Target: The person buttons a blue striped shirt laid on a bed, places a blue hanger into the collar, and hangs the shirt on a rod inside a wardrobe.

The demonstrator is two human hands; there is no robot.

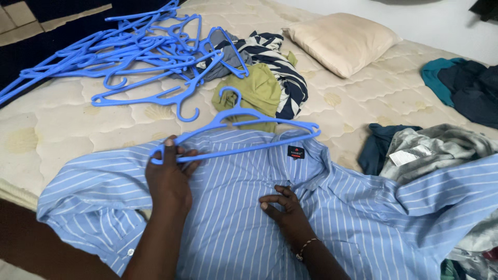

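Note:
A light blue striped shirt (244, 218) lies spread flat on the mattress (57, 124) in front of me, collar toward the far side. My left hand (168, 179) grips the left arm of a blue plastic hanger (244, 132) that rests over the shirt's collar edge. My right hand (282, 207) presses down on the shirt's chest just below the collar label, fingers bent, holding nothing. A braided bracelet sits on that wrist.
A heap of blue hangers (135, 52) lies at the far left. A green garment (257, 93) and a navy-white striped one (282, 67) lie beyond the shirt. A beige pillow (340, 41) is farther back. Grey and dark clothes (430, 150) are piled at the right.

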